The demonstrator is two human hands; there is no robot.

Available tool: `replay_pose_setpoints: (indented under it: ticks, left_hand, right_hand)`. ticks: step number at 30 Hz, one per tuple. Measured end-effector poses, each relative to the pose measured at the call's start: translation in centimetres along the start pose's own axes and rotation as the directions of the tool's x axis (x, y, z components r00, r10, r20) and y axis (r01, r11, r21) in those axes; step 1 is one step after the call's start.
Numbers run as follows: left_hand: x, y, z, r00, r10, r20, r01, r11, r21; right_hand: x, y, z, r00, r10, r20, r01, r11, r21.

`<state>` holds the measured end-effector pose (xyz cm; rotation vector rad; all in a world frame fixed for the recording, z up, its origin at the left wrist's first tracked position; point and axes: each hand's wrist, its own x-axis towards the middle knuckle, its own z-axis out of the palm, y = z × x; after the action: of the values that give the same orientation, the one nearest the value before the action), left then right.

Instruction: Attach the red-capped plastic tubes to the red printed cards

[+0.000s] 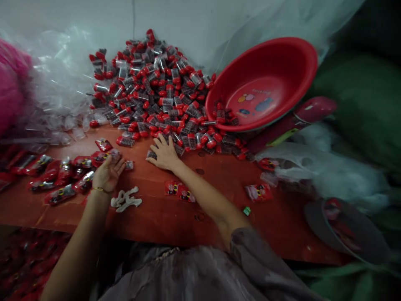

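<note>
My left hand (108,174) is palm up over the table with its fingers loosely apart, beside a row of filled red packets (62,170); nothing shows in its palm. One packet (102,157) lies right behind its fingertips. My right hand (164,154) reaches to the front edge of a heap of small clear containers with red caps and dark contents (150,92). Its fingers are spread. A container (152,154) lies under or against its thumb, partly hidden. Flat red printed packets (179,191) rest in front of my right forearm. A whitish, string-like bundle (127,199) lies near my left wrist.
A red basin (282,75) tilts against the heap's right side, with a few containers in its lip. Clear plastic bags (59,71) and empty clear cups (70,122) stand left. A grey bowl (316,221) with red packets sits at right. A green scrap (247,210) lies nearby.
</note>
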<state>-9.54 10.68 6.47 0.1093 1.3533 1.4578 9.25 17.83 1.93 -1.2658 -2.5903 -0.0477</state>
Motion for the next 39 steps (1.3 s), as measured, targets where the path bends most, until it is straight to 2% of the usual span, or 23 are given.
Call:
replay_pose_setpoints:
  ticks: [3,6,11,15,19,21,23,25,26,27,29,30,32,35,37,39]
  left_hand:
    - [0.9,1.3,-0.7,0.997,0.06,-0.052,-0.062,0.998,-0.032]
    - [1.1,2.2,-1.4,0.995,0.086,-0.044,-0.087,0.996,-0.025]
    - [0.0,1.8,-2.0,0.998,-0.038,0.044,0.031,0.988,0.15]
    - [-0.4,1.7,-2.3,0.994,-0.071,0.078,0.047,0.96,0.276]
    - [-0.7,2.4,-2.2,0.993,-0.085,0.08,0.055,0.945,0.322]
    - [-1.6,2.2,-1.9,0.991,-0.101,0.092,0.06,0.927,0.371]
    - [-3.2,0.9,-1.3,0.991,-0.085,0.104,0.026,0.882,0.47]
    - [-5.1,-1.5,-0.7,0.989,-0.013,0.149,-0.075,0.818,0.57]
    - [-6.2,-3.1,-0.3,0.98,0.026,0.196,-0.137,0.805,0.577]
    - [-7.2,-4.8,0.0,0.941,0.112,0.318,-0.289,0.756,0.587]
    - [-9.0,-8.1,0.8,0.826,0.201,0.526,-0.511,0.66,0.551]
    - [-9.7,-9.6,1.2,0.792,0.217,0.571,-0.555,0.646,0.524]
    - [-10.8,-12.0,2.0,0.739,0.175,0.651,-0.583,0.651,0.486]
    - [-11.6,-13.5,2.7,0.691,0.167,0.703,-0.622,0.634,0.46]
    - [-12.0,-13.4,2.7,0.674,0.183,0.716,-0.655,0.595,0.466]
    - [-12.3,-13.0,2.4,0.67,0.167,0.724,-0.672,0.552,0.494]
  right_hand:
    - [-3.8,2.4,-0.6,1.0,-0.021,0.006,0.021,1.0,0.001]
    - [-8.2,4.7,-1.8,0.999,-0.037,0.03,0.036,0.999,0.009]
    - [-14.0,6.6,-3.8,0.996,0.072,0.052,-0.072,0.997,-0.004]
    - [-17.2,5.2,-4.6,0.981,0.194,-0.008,-0.194,0.981,0.003]
    - [-19.6,2.1,-3.9,0.983,0.176,-0.05,-0.173,0.983,0.057]
    - [-20.4,0.8,-3.1,0.975,0.214,-0.064,-0.207,0.973,0.105]
    - [-20.8,-0.1,-2.5,0.954,0.284,-0.095,-0.268,0.951,0.153]
    - [-20.9,-0.7,-2.4,0.936,0.323,-0.141,-0.297,0.938,0.179]
    - [-20.8,-0.9,-2.6,0.928,0.332,-0.172,-0.3,0.936,0.185]
    - [-20.7,-1.2,-2.8,0.918,0.34,-0.206,-0.303,0.934,0.188]
    - [-20.5,-1.7,-3.7,0.892,0.36,-0.272,-0.314,0.928,0.199]
    - [-20.4,-2.0,-4.1,0.878,0.373,-0.301,-0.321,0.923,0.21]
    - [-20.3,-2.6,-5.0,0.848,0.4,-0.349,-0.327,0.912,0.249]
    - [-20.6,-3.4,-5.8,0.793,0.477,-0.379,-0.331,0.86,0.389]
    - [-21.0,-3.8,-6.0,0.763,0.566,-0.311,-0.339,0.761,0.554]
    - [-21.4,-4.1,-5.9,0.767,0.619,-0.17,-0.338,0.615,0.712]
